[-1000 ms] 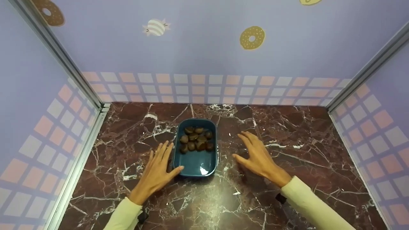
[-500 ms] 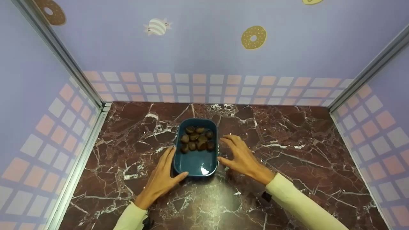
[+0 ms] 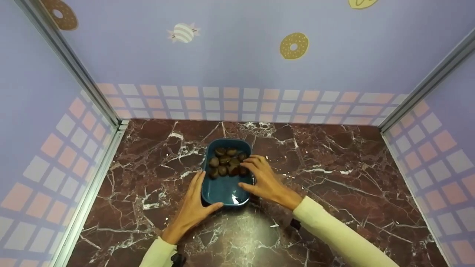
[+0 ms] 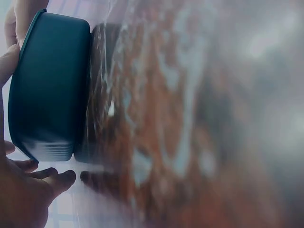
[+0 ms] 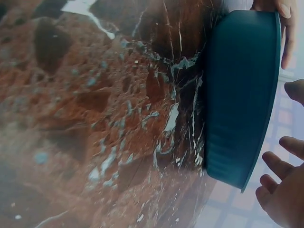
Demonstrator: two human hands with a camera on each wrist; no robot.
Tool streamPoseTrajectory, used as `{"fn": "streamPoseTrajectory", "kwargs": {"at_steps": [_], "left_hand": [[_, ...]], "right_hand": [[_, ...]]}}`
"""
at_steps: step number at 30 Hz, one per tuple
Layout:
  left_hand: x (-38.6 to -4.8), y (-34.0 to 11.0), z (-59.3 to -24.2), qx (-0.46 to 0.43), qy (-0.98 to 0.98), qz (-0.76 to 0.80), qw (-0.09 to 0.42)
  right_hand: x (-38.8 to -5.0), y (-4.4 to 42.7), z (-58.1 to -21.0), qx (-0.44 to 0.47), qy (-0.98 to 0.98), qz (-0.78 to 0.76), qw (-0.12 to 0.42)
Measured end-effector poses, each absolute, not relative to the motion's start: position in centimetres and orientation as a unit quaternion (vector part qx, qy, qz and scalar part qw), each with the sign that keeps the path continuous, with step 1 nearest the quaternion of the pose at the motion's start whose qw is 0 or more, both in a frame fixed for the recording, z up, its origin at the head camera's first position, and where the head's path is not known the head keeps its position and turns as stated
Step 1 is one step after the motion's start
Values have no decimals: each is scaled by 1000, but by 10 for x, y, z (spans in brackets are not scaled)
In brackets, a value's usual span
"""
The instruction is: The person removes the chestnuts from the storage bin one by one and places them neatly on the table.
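A teal rectangular container (image 3: 220, 191) stands on the marbled surface, with several rounded brown chestnut-like pieces (image 3: 224, 159) gathered in its far part. Along its left wall lie the straight fingers of my left hand (image 3: 193, 211), the thumb reaching across the near left corner. My right hand (image 3: 265, 181) is over the right rim, fingers spread and slightly bent above the rightmost pieces; contact with them cannot be told. The left wrist view has the container's side (image 4: 50, 85) beside the left hand (image 4: 23, 194). In the right wrist view, right-hand fingers (image 5: 278, 166) extend beyond the rim.
Dark red marbled tabletop (image 3: 334, 159) surrounds the container. A lilac wall (image 3: 237, 55) with pink and white squares rises behind, and similar panels (image 3: 426, 148) flank both sides, with grey metal rails (image 3: 85, 79) at the corners.
My right hand has moved left, from beside the container to over its right rim. The left hand has shifted slightly right, against the container's side. The pieces look unmoved.
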State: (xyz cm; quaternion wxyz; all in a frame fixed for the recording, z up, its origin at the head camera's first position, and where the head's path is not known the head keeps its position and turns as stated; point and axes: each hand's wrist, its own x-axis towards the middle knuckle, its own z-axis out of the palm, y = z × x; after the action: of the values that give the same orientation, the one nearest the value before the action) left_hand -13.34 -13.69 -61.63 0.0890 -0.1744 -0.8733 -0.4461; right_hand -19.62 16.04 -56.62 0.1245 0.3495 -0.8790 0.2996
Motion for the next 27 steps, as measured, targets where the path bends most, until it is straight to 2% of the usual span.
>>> {"fn": "streamPoseTrajectory", "kwargs": {"at_steps": [6,16,27], "left_hand": [[-131,-128,-623,-164,-856,-482,92],[-127,-124,-633,-149,-834,-525,84],[-129,-119,-632,-131,-827,-543,71]], "right_hand": [[-204,152,-567,337,-890,292,95],[-216,137,-576,325,-898,284,87],[-223,125,-578,320,-914,211,131]]}}
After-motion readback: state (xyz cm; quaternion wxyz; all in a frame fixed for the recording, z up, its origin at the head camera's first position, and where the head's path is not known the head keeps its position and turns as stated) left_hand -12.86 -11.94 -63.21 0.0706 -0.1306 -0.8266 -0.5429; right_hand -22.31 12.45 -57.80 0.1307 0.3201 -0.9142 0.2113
